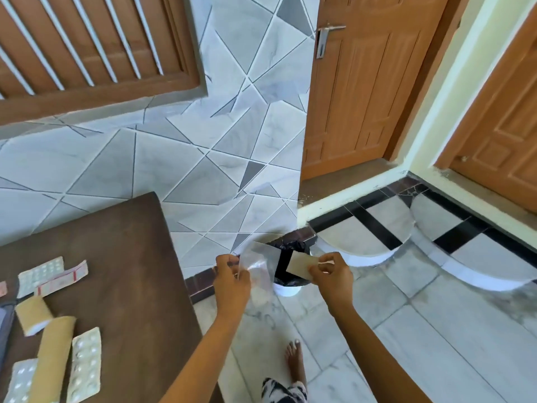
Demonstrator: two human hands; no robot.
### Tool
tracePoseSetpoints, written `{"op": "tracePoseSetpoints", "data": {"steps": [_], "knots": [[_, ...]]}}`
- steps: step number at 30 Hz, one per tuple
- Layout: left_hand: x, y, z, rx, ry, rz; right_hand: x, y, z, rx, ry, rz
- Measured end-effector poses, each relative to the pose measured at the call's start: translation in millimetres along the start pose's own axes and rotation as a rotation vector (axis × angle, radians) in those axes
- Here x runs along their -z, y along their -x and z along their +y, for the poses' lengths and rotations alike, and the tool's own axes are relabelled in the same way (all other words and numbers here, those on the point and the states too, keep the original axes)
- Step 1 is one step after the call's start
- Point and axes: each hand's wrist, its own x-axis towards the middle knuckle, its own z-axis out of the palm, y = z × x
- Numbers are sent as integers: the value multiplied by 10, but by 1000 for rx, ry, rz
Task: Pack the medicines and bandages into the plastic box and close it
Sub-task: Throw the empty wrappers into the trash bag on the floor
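Observation:
My left hand (231,279) pinches a clear plastic wrapper (258,264) above a small bin. My right hand (331,274) pinches a tan bandage piece (299,264) over the same bin. On the brown table (122,257) at the left lie two tan bandage rolls (33,314) (52,359), several silver tablet strips (85,369) (39,274) (20,381), and a white strip with red marks (62,279). A grey object, cut off at the table's left edge (4,324), cannot be identified.
A white bin with a black liner (287,276) stands on the floor against the tiled wall, just beyond the table's right corner. My bare foot (295,363) is on the marble floor. Wooden doors (363,82) stand behind, with a raised step (363,254) at the right.

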Motion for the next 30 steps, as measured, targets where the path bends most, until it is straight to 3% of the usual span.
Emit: {"op": "tracePoseSetpoints", "data": {"steps": [8,17,23,30], "knots": [[-1096,-1003,15,94,-20,-80,-85,-1500,110,-28,198,-108],[-1960,-2100,-222,211,-262,-162,-444,-2963,589,-66,460,-407],[-2644,-2841,-1083,271,-360,-247,-1084,-3679,1531,-166,482,-568],[-3664,-3456,-2526,344,-443,-193,-1870,-4398,3000,-273,501,-727]]}}
